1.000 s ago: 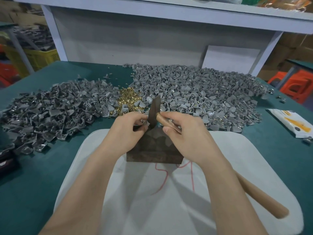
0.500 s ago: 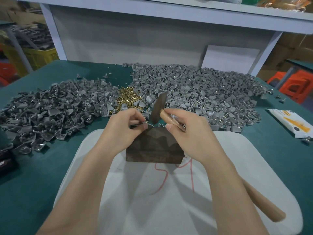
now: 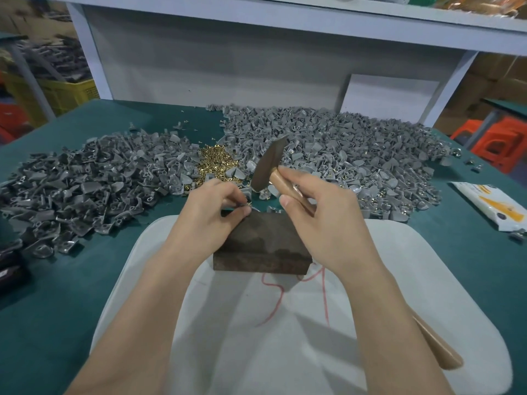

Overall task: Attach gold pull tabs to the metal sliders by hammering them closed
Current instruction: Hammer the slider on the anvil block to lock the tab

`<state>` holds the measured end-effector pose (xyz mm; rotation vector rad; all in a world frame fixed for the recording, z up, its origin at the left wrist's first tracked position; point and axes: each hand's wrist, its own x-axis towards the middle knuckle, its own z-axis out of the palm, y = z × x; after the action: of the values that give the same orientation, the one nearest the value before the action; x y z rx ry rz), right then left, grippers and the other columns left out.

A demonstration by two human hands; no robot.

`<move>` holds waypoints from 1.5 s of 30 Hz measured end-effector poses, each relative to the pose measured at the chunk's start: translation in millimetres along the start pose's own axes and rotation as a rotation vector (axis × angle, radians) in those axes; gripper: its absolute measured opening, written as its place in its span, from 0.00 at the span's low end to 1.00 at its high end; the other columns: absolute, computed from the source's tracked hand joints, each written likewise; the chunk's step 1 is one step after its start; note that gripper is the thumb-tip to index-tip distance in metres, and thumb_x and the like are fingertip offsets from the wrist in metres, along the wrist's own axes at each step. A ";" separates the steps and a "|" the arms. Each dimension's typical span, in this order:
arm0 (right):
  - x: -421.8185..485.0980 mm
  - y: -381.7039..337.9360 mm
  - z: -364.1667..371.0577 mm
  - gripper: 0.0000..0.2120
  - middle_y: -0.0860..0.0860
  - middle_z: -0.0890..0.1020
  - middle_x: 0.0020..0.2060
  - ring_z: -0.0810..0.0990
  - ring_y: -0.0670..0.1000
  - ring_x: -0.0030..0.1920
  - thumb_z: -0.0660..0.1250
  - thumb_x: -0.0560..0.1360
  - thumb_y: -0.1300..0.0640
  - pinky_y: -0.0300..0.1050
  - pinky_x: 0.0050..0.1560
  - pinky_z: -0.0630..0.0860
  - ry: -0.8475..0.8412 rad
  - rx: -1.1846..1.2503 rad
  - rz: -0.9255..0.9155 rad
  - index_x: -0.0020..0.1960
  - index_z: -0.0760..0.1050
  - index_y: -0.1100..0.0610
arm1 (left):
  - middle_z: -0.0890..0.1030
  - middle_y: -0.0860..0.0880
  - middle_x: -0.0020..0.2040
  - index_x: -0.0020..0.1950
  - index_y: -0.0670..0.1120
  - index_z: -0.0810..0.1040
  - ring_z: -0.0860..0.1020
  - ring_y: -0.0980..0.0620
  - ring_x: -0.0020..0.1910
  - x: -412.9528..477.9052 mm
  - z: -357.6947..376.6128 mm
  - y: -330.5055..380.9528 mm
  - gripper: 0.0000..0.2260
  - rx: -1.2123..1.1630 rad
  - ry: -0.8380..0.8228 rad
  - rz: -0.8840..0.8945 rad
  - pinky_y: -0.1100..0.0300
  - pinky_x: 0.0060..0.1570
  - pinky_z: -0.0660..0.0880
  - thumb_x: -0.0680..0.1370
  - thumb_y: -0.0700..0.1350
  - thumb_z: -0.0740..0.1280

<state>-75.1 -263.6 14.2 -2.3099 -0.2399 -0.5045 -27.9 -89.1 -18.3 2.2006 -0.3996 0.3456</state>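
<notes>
My right hand point(image 3: 319, 220) grips a hammer point(image 3: 268, 166) by its wooden handle close to the dark metal head, which is raised and tilted above the far edge of a dark wooden block point(image 3: 262, 249). At the block's far left corner my left hand point(image 3: 211, 215) pinches a small slider with a gold tab point(image 3: 247, 204), mostly hidden by my fingers. A small heap of gold pull tabs point(image 3: 214, 163) lies between two large piles of grey metal sliders point(image 3: 85, 183), the other pile point(image 3: 342, 155) at the right.
The block stands on a white board point(image 3: 285, 337) marked with red lines, on a green table point(image 3: 42, 295). A white packet point(image 3: 490, 206) lies at the right edge, a dark object point(image 3: 8, 266) at the left edge. A grey shelf frame rises behind the piles.
The hammer head has lifted and tilted to the right, away from the piece on the block. My left hand stays at the block's far left corner.
</notes>
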 end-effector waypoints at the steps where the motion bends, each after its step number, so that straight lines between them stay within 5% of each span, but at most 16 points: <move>1: 0.0 -0.6 0.1 0.18 0.41 0.80 0.58 0.76 0.41 0.58 0.66 0.76 0.57 0.32 0.60 0.69 -0.037 -0.029 -0.001 0.65 0.75 0.46 | 0.76 0.48 0.46 0.43 0.45 0.79 0.81 0.53 0.43 -0.3 0.3 -0.1 0.04 0.008 0.005 0.009 0.76 0.45 0.71 0.73 0.39 0.73; 5: -1.3 1.8 2.8 0.18 0.44 0.81 0.57 0.78 0.49 0.58 0.66 0.75 0.56 0.44 0.61 0.72 -0.177 -0.174 0.020 0.64 0.74 0.44 | 0.77 0.47 0.47 0.45 0.43 0.80 0.80 0.48 0.48 -2.0 0.7 1.6 0.04 0.062 0.006 0.017 0.54 0.53 0.76 0.73 0.40 0.72; 9: 0.8 3.4 0.2 0.18 0.41 0.79 0.60 0.75 0.42 0.60 0.65 0.76 0.57 0.33 0.63 0.68 -0.058 -0.021 0.064 0.65 0.74 0.47 | 0.75 0.52 0.45 0.43 0.45 0.78 0.80 0.53 0.45 -1.8 0.2 1.3 0.04 0.065 0.000 0.026 0.73 0.46 0.71 0.73 0.40 0.72; 13: 1.8 3.4 -1.7 0.18 0.40 0.79 0.60 0.75 0.39 0.60 0.66 0.76 0.58 0.27 0.60 0.65 -0.050 -0.011 0.077 0.65 0.75 0.48 | 0.73 0.56 0.46 0.41 0.46 0.77 0.78 0.58 0.43 -2.8 -2.1 1.3 0.05 0.049 -0.022 0.041 0.79 0.44 0.67 0.73 0.39 0.72; 19: 1.5 1.6 -7.6 0.18 0.41 0.79 0.58 0.76 0.38 0.59 0.66 0.76 0.59 0.30 0.62 0.68 -0.112 0.050 0.075 0.64 0.75 0.49 | 0.73 0.54 0.46 0.42 0.46 0.79 0.74 0.62 0.45 -3.7 2.3 7.1 0.03 0.073 -0.044 0.143 0.77 0.49 0.68 0.73 0.40 0.72; 22: 1.1 7.1 -15.5 0.18 0.40 0.80 0.54 0.77 0.36 0.54 0.66 0.76 0.60 0.22 0.53 0.67 -0.134 0.055 0.111 0.64 0.76 0.48 | 0.75 0.52 0.46 0.42 0.45 0.79 0.74 0.58 0.44 -3.6 4.1 8.1 0.03 0.075 -0.056 0.145 0.73 0.49 0.70 0.72 0.41 0.72; 26: 1.8 12.5 -19.7 0.17 0.42 0.83 0.49 0.81 0.42 0.50 0.66 0.76 0.58 0.33 0.49 0.71 -0.111 0.052 0.164 0.63 0.76 0.46 | 0.75 0.51 0.46 0.41 0.46 0.79 0.76 0.55 0.46 -4.2 2.8 9.6 0.04 0.037 -0.059 0.136 0.61 0.54 0.75 0.72 0.39 0.72; 31: 2.6 16.2 -18.5 0.15 0.45 0.83 0.44 0.82 0.45 0.44 0.65 0.76 0.57 0.33 0.40 0.73 -0.093 0.012 0.198 0.60 0.75 0.43 | 0.76 0.51 0.47 0.41 0.48 0.77 0.77 0.53 0.50 -5.8 -2.0 12.5 0.06 -0.014 -0.104 0.116 0.53 0.56 0.77 0.72 0.37 0.71; 35: 2.0 14.9 -18.2 0.14 0.44 0.83 0.42 0.81 0.43 0.42 0.65 0.76 0.57 0.27 0.33 0.68 -0.078 0.037 0.193 0.59 0.75 0.44 | 0.76 0.52 0.47 0.41 0.47 0.77 0.77 0.56 0.47 -5.4 -0.3 11.2 0.06 -0.023 -0.097 0.120 0.56 0.57 0.76 0.72 0.37 0.71; 39: 1.1 7.0 -18.8 0.15 0.41 0.82 0.50 0.80 0.40 0.49 0.66 0.75 0.58 0.24 0.47 0.69 -0.055 0.066 0.117 0.60 0.76 0.46 | 0.77 0.49 0.45 0.43 0.43 0.79 0.77 0.55 0.45 -4.6 2.7 10.0 0.03 -0.001 -0.068 0.139 0.59 0.54 0.77 0.73 0.38 0.72; 45: -1.3 2.5 -19.2 0.17 0.39 0.82 0.52 0.77 0.36 0.51 0.67 0.75 0.59 0.22 0.50 0.67 -0.069 0.011 0.067 0.61 0.77 0.45 | 0.75 0.53 0.43 0.41 0.44 0.80 0.74 0.63 0.43 -3.2 2.3 8.1 0.02 0.055 -0.057 0.154 0.77 0.46 0.67 0.73 0.40 0.72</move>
<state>-81.0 -279.0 24.4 -2.3191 -0.1970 -0.3900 -33.9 -95.2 -15.2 2.2432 -0.5990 0.3817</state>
